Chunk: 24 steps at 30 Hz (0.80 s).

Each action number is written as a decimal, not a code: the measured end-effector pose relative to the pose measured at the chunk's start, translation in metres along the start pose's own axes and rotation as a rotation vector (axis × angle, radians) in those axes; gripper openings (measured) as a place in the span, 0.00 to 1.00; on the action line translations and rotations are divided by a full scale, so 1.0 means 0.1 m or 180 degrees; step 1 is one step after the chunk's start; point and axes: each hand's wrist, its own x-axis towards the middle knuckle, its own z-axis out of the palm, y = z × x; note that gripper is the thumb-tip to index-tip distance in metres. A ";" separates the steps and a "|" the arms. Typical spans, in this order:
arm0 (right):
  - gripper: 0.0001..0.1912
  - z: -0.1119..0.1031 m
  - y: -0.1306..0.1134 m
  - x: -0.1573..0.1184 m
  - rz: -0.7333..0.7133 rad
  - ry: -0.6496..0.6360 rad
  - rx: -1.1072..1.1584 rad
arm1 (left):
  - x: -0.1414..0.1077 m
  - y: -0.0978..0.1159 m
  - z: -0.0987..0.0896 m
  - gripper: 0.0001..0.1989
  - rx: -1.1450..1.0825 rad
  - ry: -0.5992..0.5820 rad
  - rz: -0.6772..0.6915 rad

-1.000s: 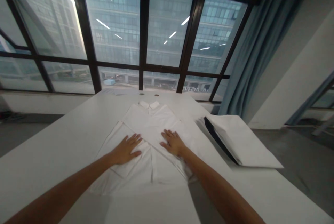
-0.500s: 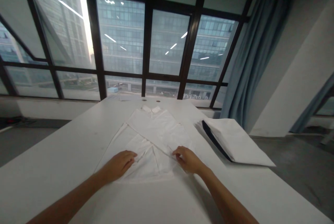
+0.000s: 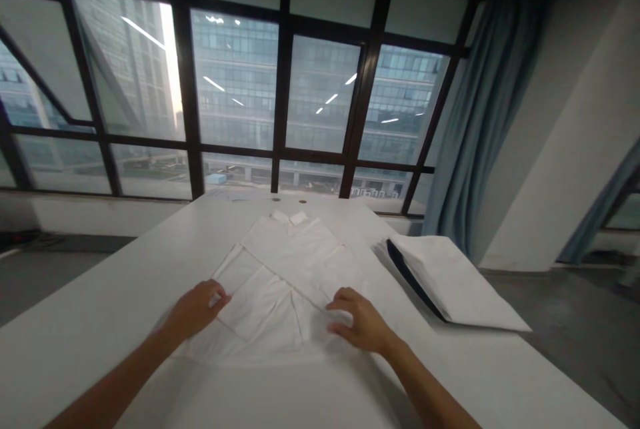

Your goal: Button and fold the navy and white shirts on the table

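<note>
A white shirt (image 3: 280, 282) lies on the white table (image 3: 150, 259), its collar toward the window and its sleeves folded across the body. At the shirt's left edge is my left hand (image 3: 200, 309), its thumb and fingers pinched together on the fabric. Over the right part of the shirt, my right hand (image 3: 357, 322) has its thumb and fingers apart, with nothing between them. Its fingertips are close to the end of the crossing sleeve; whether they touch the cloth I cannot tell.
A white folded stack with a dark edge (image 3: 450, 282) rests on the table's right side. Two small round holes are near the table's far end. Beyond are dark-framed windows (image 3: 320, 96) and a blue curtain (image 3: 480, 122) at the right.
My left hand has moved left to the shirt's edge and pinched the fabric. My right hand has opened, its thumb now apart from its fingers. The view has tilted slightly upward.
</note>
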 end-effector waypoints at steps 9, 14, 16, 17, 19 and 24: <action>0.10 0.29 -0.32 0.16 -0.0228 -0.0681 0.0124 | -0.01 -0.25 0.04 0.27 0.0969 -0.0399 -0.0833; 0.17 0.31 -0.36 0.15 0.0144 0.0020 0.0791 | -0.01 -0.32 -0.05 0.24 0.0771 -0.0838 -0.1029; 0.18 0.33 -0.45 0.15 0.0041 0.0047 0.0884 | -0.02 -0.33 -0.07 0.21 0.0694 -0.0911 -0.0982; 0.18 0.34 -0.48 0.15 -0.0096 -0.0127 0.0929 | -0.02 -0.34 -0.08 0.20 0.0632 -0.0937 -0.0944; 0.17 0.31 -0.46 0.16 -0.0312 -0.0477 0.1007 | -0.01 -0.35 -0.10 0.17 0.0486 -0.0944 -0.0905; 0.19 0.06 0.16 0.12 0.0696 0.0437 0.0248 | 0.10 -0.11 -0.32 0.12 0.0237 -0.0723 -0.0802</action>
